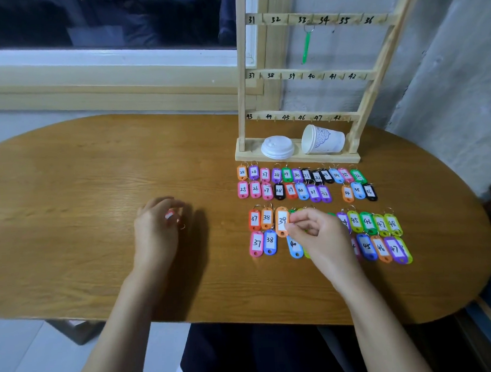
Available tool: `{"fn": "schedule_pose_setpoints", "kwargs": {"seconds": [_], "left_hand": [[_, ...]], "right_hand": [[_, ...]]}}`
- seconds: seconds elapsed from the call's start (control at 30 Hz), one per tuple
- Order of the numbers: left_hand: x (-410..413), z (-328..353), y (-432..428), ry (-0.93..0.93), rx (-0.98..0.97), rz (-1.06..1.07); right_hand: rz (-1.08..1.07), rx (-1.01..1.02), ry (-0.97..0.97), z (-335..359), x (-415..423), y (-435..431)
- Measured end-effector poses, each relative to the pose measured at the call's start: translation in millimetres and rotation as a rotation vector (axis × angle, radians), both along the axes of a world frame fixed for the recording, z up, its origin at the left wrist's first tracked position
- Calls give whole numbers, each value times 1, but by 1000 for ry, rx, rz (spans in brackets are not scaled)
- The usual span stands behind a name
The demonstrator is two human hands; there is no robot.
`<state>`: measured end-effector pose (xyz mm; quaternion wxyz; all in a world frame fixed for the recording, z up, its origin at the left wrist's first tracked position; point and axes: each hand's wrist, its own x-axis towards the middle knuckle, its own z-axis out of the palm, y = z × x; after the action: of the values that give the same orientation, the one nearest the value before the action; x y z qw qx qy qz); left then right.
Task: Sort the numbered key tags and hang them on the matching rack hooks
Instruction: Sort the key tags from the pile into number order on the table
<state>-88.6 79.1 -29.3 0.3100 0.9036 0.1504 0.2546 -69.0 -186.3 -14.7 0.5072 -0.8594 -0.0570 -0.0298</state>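
Several coloured numbered key tags lie in rows on the wooden table [97,169], in front of a wooden rack [307,76] with hooks marked 31 to 48. One green tag [306,46] hangs near hook 33. My right hand [314,233] pinches the orange tag 39 [281,221] by its right edge, among the lower rows, and covers some tags beneath it. My left hand [156,229] hovers over the table to the left, fingers curled round a small red tag [169,216] with its ring showing.
A paper cup [322,139] lies on its side on the rack's base, beside a white lid [277,147]. A window sill runs behind the table on the left. A grey wall stands at the right, close to the rack.
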Motion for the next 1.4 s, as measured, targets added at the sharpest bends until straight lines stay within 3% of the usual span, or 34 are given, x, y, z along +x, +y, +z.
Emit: {"fn": "schedule_pose_setpoints", "kwargs": {"seconds": [0.4, 0.67, 0.83, 0.97, 1.13, 1.4], "left_hand": [[-9, -6, -1, 99, 34, -120], [-16, 16, -30, 46, -163, -174], [-10, 31, -65, 3, -430, -278], [-8, 38, -99, 51, -631, -418], [-3, 33, -131, 50, -679, -481], [1, 33, -162, 56, -630, -624]], "right_hand": [[-31, -359, 59, -3, -14, 1], [-63, -416, 12, 4, -19, 1], [-50, -306, 23, 1, -18, -8], [4, -37, 15, 6, -16, -18], [58, 159, 73, 17, -18, -28], [-26, 250, 50, 20, -17, -56]]}}
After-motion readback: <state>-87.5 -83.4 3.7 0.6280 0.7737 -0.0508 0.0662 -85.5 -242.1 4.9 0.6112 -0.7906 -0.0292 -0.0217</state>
